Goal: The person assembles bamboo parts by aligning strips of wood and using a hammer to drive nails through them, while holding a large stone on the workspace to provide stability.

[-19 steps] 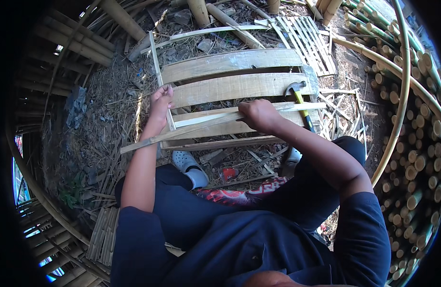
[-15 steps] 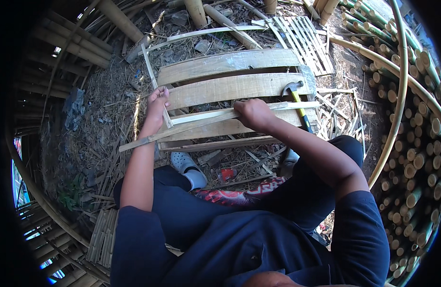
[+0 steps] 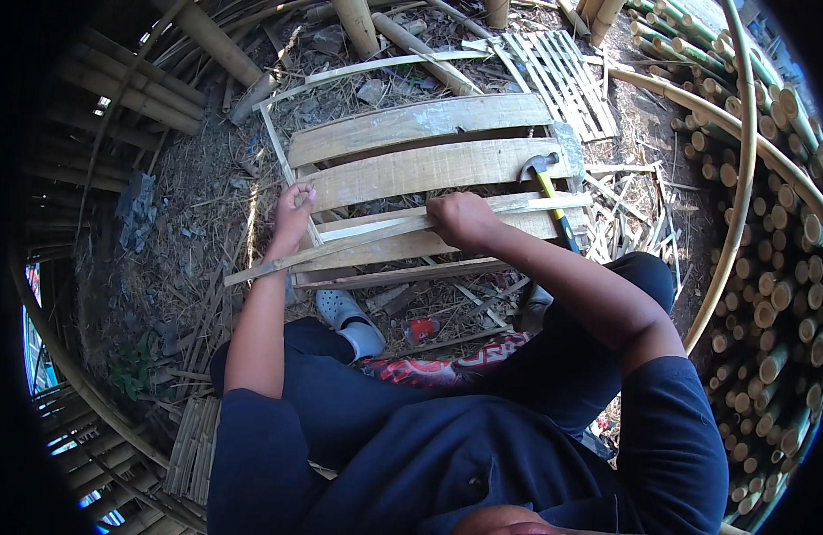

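A low slatted wooden bench (image 3: pixel 447 169) with broad, pale planks stands in front of me. My right hand (image 3: pixel 465 221) is closed around a long bamboo strip (image 3: pixel 358 242), which slants over the near plank, its left end crossing my left forearm. Beneath it a paler strip (image 3: pixel 367 228) runs along the planks. At the bench's left end my left hand (image 3: pixel 293 214) has its fingers curled at a thin crosswise strip (image 3: pixel 276 143); the finger contact is partly hidden. A claw hammer (image 3: pixel 552 196) with a yellow and black handle lies on the right end of the planks.
A slatted bamboo panel (image 3: pixel 563 85) lies beyond the bench's far right corner. Stacked bamboo poles (image 3: pixel 768 294) fill the right side, with a curved pole (image 3: pixel 748 178) before them. Straw and offcuts cover the ground; a red wrapper (image 3: pixel 420 331) lies near my feet.
My left hand has slid a little nearer to me along the crosswise strip. My right hand has shifted slightly left and nearer, still gripping the bamboo strip. The hammer stays on the planks.
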